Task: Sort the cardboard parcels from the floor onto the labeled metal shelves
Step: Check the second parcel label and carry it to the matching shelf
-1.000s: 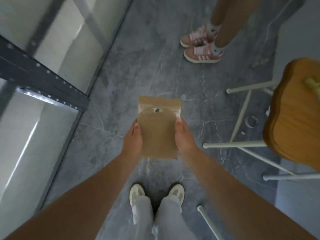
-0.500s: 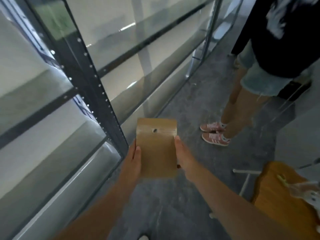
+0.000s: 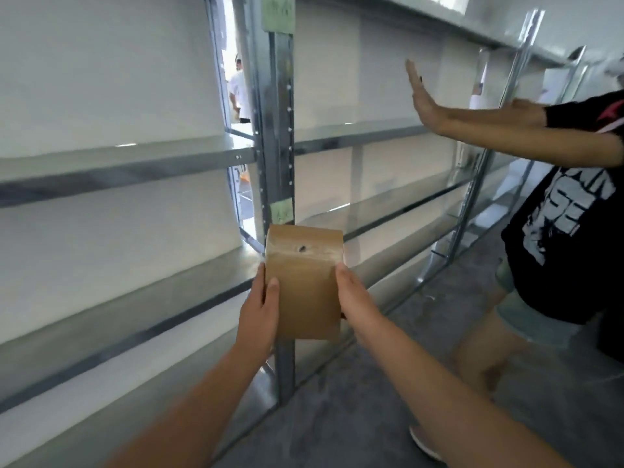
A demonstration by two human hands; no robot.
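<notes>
A small flat brown cardboard parcel point(image 3: 304, 285) with a dark hole near its taped top is held upright in front of me. My left hand point(image 3: 258, 312) grips its left edge, thumb on the front face. My right hand point(image 3: 358, 302) grips its right edge the same way. Behind the parcel stands the metal shelving point(image 3: 280, 130), its upright post carrying a green label point(image 3: 281, 211) just above the parcel and another green label point(image 3: 278, 13) near the top. The shelf boards on both sides of the post look bare.
A second person in a black printed shirt point(image 3: 567, 211) stands close on the right, one arm stretched out with an open hand point(image 3: 422, 96) toward the right shelf bay. The grey floor point(image 3: 371, 417) runs along the shelving. A gap left of the post shows a distant figure.
My view has swung up from the floor to the shelves. The parcel stays held between both hands. The person on the right has raised an arm toward the shelving.
</notes>
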